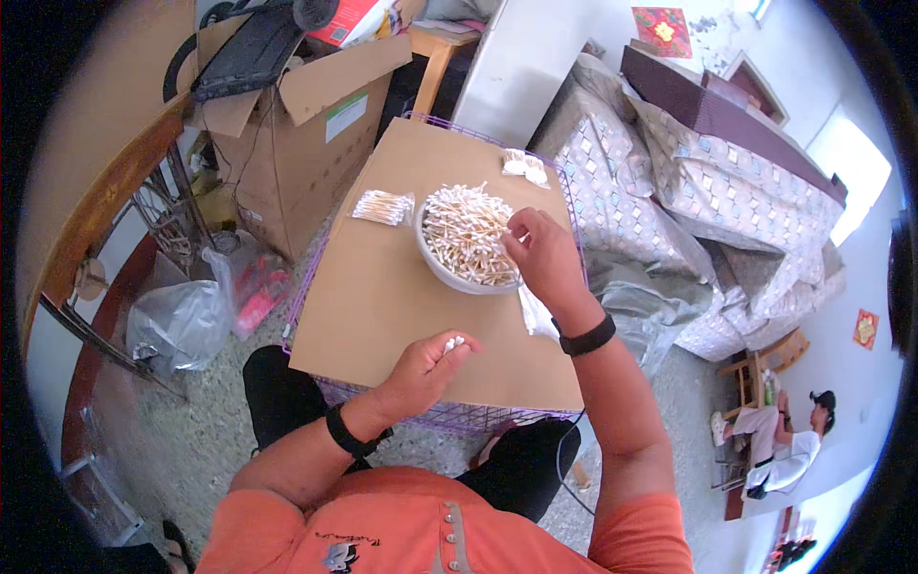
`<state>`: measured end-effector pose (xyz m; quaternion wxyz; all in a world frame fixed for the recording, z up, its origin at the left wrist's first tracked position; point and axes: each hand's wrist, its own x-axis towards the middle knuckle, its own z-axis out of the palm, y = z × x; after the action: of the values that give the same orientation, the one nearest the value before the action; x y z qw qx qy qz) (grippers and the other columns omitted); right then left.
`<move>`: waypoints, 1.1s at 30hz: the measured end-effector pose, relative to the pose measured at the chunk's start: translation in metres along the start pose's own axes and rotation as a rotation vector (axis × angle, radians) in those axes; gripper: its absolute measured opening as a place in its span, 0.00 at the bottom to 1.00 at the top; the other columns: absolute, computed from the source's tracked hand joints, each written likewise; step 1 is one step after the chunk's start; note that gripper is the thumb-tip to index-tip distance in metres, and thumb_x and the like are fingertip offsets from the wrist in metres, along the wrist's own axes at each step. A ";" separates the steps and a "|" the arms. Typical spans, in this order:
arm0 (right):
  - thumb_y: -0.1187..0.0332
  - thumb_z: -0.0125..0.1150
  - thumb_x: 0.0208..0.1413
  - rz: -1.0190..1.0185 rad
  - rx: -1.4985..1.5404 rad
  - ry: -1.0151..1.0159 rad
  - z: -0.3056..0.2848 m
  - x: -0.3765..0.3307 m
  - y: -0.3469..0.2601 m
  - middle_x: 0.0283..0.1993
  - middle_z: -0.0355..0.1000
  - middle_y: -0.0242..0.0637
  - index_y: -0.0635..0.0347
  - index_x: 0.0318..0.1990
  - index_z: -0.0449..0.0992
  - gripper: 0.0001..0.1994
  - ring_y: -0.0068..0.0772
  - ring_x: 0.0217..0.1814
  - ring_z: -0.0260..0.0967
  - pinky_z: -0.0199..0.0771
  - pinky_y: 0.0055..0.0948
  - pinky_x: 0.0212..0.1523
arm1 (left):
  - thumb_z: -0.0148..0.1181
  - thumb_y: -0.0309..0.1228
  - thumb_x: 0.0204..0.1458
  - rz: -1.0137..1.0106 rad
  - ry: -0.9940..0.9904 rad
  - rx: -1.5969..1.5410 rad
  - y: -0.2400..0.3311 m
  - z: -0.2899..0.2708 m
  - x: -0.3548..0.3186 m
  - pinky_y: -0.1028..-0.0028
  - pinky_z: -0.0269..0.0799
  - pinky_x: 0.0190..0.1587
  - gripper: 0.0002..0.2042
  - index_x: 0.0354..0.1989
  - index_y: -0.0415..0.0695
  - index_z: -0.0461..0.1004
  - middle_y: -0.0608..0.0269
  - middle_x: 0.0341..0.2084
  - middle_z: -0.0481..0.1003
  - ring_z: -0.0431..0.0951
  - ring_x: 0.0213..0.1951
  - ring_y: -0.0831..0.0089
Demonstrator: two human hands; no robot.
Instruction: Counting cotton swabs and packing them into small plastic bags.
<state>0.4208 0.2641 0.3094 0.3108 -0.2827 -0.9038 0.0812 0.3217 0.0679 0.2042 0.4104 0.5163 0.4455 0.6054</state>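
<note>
A brown cardboard box (306, 134) with a white-green label (345, 116) stands left of the table.

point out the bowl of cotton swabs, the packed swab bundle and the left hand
bowl of cotton swabs (442, 271), head view, on the white rim at its near left side
packed swab bundle (382, 207), head view, on the middle of the clear packet
left hand (426, 368), head view, on the back of the hand

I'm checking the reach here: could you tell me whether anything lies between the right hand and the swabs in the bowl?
Nothing visible does: the right hand already rests on the swabs in the bowl.
</note>
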 end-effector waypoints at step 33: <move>0.75 0.61 0.55 0.413 0.893 -0.067 0.052 -0.174 -0.038 0.31 0.67 0.29 0.62 0.35 0.74 0.03 0.17 0.29 0.64 0.65 0.19 0.30 | 0.55 0.32 0.60 -0.232 0.159 -0.343 0.002 -0.002 -0.001 0.86 0.52 0.19 0.10 0.44 0.41 0.77 0.77 0.20 0.67 0.60 0.19 0.90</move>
<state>0.4840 0.1367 0.1903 0.3497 -0.2925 -0.7153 0.5296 0.3198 0.0663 0.2060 0.5228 0.3347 0.4233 0.6599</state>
